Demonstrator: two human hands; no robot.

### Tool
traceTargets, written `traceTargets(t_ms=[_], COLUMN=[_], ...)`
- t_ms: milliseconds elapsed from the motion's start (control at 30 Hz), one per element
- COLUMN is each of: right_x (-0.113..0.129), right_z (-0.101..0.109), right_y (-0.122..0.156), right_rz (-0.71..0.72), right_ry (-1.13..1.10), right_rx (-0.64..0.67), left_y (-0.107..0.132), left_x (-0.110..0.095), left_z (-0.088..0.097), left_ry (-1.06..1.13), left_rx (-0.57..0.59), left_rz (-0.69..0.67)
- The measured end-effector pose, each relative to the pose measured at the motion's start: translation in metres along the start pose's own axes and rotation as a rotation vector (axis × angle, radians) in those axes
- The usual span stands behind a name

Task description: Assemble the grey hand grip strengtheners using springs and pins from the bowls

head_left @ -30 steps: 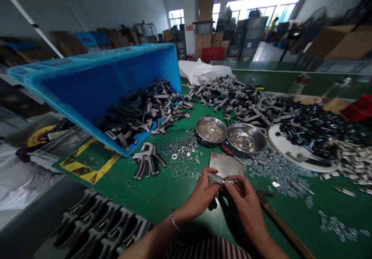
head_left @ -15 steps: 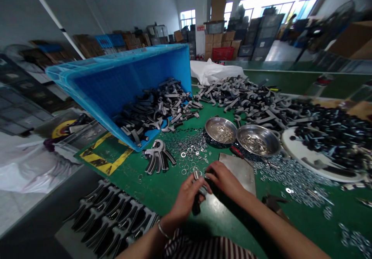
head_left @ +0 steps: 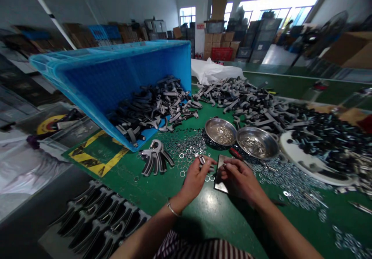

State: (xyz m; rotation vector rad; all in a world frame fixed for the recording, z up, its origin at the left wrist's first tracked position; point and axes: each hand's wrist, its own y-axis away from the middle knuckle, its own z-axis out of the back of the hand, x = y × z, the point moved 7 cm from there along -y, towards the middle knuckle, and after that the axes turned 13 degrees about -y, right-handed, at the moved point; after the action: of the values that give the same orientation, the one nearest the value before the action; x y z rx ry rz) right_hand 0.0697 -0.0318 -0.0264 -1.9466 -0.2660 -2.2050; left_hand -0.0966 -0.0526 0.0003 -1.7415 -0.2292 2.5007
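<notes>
My left hand (head_left: 195, 177) is wrapped round a hand grip exerciser part, of which a metal coil spring (head_left: 202, 160) and a bit of grey plastic show at the fingertips. Just right of it, my right hand (head_left: 240, 177) is closed in a pinch over a flat metal plate (head_left: 220, 187). Whatever sits between its fingertips is too small to make out. Washers and thin rings (head_left: 182, 174) lie scattered on the green table beside the left hand. Grey-and-black hand grips (head_left: 157, 158) are bunched together to the left.
A tipped blue crate (head_left: 110, 73) spills handles at the left. Two steel bowls (head_left: 211, 137) with small metal parts stand ahead, near a red-handled screwdriver (head_left: 236, 153). Piled handles (head_left: 241, 96) and a white lid (head_left: 293, 160) with black parts lie right. Rows of hand grips (head_left: 99, 216) are at lower left.
My left hand has moved up and slightly right with the grip part. My right hand has moved right, away from the left one, and now is over the metal plate, which has shifted left.
</notes>
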Motion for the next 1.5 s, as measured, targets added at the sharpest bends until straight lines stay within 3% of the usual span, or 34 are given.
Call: traceTargets(t_ms=[167,267,367,467,600,733,833,933,967,1033,1167,1267,1367,1500], right_x=[-0.021,-0.022,-0.021,-0.017,0.002,0.029,0.031,0.017,0.01,-0.003,-0.012,-0.016,-0.015,-0.006], right_z=[0.0,-0.005,-0.002,0.011,0.043,0.043,0.035,0.041,0.051,0.093,0.221,0.284,0.312,0.319], right_y=[0.036,0.041,0.041,0.044,0.06,0.075,0.076,0.072,0.07,0.061,0.012,-0.037,-0.076,-0.095], right_rz=[-0.311,-0.375,-0.377,-0.235,0.134,0.506,0.547,0.418,0.359,0.248,0.118,0.055,0.014,0.004], right_ry=[-0.866,-1.025,-1.039,-0.852,-0.284,0.153,0.33,0.49,0.545,0.655,0.815,0.884,0.901,0.847], right_rx=[-0.085,-0.074,-0.06,-0.092,-0.277,-0.249,-0.151,0.062,0.127,0.131,-0.254,-0.379,-0.416,-0.423], left_y=[-0.003,0.002,0.006,0.007,0.01,0.017,0.016,0.012,0.01,0.006,-0.004,-0.007,-0.002,0.001], left_x=[-0.025,-0.026,-0.023,-0.023,-0.038,-0.053,-0.044,-0.022,-0.016,-0.007,-0.005,-0.011,-0.019,-0.012], left_z=[-0.041,-0.057,-0.066,-0.069,-0.07,-0.071,-0.071,-0.078,-0.082,-0.088,-0.095,-0.102,-0.111,-0.105], left_ry=[-0.104,-0.176,-0.215,-0.207,-0.126,-0.043,-0.056,-0.117,-0.129,-0.136,-0.09,-0.051,-0.045,0.042], left_rx=[0.094,0.117,0.108,0.072,0.116,0.231,0.211,0.194,0.208,0.234,0.218,0.214,0.289,0.304], left_rz=[-0.128,-0.143,-0.11,-0.05,0.0,-0.019,-0.002,0.049,0.055,0.053,0.058,0.1,0.113,0.193])
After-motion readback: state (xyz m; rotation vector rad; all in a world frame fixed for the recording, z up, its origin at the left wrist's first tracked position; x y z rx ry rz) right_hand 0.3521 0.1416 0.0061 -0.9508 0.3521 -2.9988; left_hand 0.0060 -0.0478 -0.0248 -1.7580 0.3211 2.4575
